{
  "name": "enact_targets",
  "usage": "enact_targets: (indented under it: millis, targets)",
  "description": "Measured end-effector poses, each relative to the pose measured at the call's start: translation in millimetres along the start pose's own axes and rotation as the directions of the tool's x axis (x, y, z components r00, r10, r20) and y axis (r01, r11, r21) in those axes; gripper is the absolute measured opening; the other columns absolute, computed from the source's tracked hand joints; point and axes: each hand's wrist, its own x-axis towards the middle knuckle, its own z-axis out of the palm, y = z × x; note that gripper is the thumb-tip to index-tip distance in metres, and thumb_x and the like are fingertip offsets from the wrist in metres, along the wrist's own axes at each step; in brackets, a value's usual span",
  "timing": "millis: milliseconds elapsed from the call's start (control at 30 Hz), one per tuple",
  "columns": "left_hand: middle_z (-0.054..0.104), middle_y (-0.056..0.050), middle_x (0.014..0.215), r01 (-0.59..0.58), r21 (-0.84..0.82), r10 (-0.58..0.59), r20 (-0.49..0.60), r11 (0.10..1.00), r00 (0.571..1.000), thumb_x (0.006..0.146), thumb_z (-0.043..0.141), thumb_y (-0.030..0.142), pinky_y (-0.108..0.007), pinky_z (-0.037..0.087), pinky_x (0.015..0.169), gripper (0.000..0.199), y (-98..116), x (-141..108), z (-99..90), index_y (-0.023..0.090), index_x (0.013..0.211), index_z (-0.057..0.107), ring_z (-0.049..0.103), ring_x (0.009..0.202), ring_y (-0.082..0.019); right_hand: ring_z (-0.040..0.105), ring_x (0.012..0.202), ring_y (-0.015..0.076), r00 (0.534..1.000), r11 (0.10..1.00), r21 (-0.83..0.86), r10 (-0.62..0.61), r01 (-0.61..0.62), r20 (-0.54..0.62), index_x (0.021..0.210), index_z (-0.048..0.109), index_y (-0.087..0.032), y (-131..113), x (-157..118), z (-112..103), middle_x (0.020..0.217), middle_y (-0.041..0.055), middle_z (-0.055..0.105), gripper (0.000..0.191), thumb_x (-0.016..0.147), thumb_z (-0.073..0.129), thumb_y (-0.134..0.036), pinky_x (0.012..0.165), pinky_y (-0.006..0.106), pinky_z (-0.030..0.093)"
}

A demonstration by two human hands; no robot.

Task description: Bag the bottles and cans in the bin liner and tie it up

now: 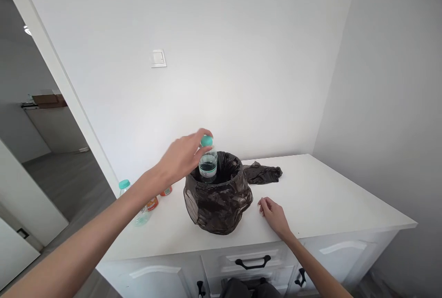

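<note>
Teal-capped bottle (208, 166) beneath left hand (184, 153), cap (206, 141) in its grip; right hand (275, 216) apart, loosely curled.

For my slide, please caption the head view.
Left hand holding teal-capped, clear plastic bottle at mouth of a round, black-plastic-lined bin.

Location type: domestic interior, a room in a home. Indicators are as follows. A low white cabinet (385, 249) has moulded panel doors (159, 286), a curved black drawer handle (252, 263) and a smooth white top (331, 201). A household light switch (159, 58) is mounted on the plain white wall (241, 58). At left, a white door frame (65, 79) borders a second room (17, 72) with grey wood-look flooring (58, 180). The second room is dim; its function cannot be determined from this view.
</note>
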Motion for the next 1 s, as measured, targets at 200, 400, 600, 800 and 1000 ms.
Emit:
enact_targets:
  millis: [200,400,600,800,1000]
  targets:
    - [0.073,-0.006,0.101,-0.035,-0.077,0.055,0.274,0.996,0.96,0.096,0.051,0.051,-0.033,0.049,0.075,0.034,-54,25,50.3,0.025,0.117,0.058,0.069,0.092,-0.026,0.065,0.063,0.0215,1.0,0.999,-0.024,0.026,-0.026,-0.002,0.081,0.066,-0.025,-6,4,1,0.068,0.0019,0.07,0.045,0.096,0.038,-0.056,0.066,0.031,0.046]
    - [0.071,-0.004,0.091,-0.029,-0.164,0.095,0.412,0.986,0.906,0.089,0.059,0.059,-0.032,0.047,0.07,0.036,-71,24,71.1,0.028,0.107,0.065,0.065,0.081,-0.024,0.064,0.065,0.0215,0.997,0.996,-0.048,0.072,-0.072,-0.003,0.08,0.065,-0.026,-11,4,2,0.07,0.0011,0.07,0.041,0.097,0.04,-0.054,0.065,0.031,0.045]
    - [0.073,-0.006,0.12,0.004,-0.303,0.115,0.376,0.953,0.919,0.089,0.055,0.073,-0.036,0.049,0.097,0.056,-69,23,75.4,0.029,0.121,0.07,0.066,0.112,-0.029,0.063,0.066,0.0216,0.997,0.997,-0.041,0.072,-0.072,0.007,0.079,0.063,-0.026,-12,3,1,0.069,0.0007,0.069,0.041,0.097,0.04,-0.054,0.065,0.03,0.045]
    - [0.058,-0.003,0.152,0.222,-0.448,-0.068,0.335,0.866,0.94,0.09,0.045,0.081,-0.043,0.033,0.122,0.074,-95,34,86.4,0.03,0.14,0.063,0.048,0.143,-0.032,0.063,0.065,0.0214,0.998,0.996,-0.062,0.063,-0.063,-0.005,0.078,0.064,-0.026,-14,1,2,0.067,0.0005,0.068,0.041,0.097,0.041,-0.054,0.065,0.03,0.045]
    - [0.072,-0.007,0.134,0.487,-0.663,-0.143,0.503,0.569,0.852,0.091,0.028,0.085,-0.039,0.052,0.104,0.083,-108,23,108.8,0.026,0.135,0.067,0.065,0.126,-0.031,0.063,0.065,0.0216,0.998,0.997,-0.048,0.054,-0.054,0.01,0.079,0.064,-0.025,-9,1,2,0.068,0.0013,0.068,0.044,0.097,0.042,-0.058,0.067,0.032,0.047]
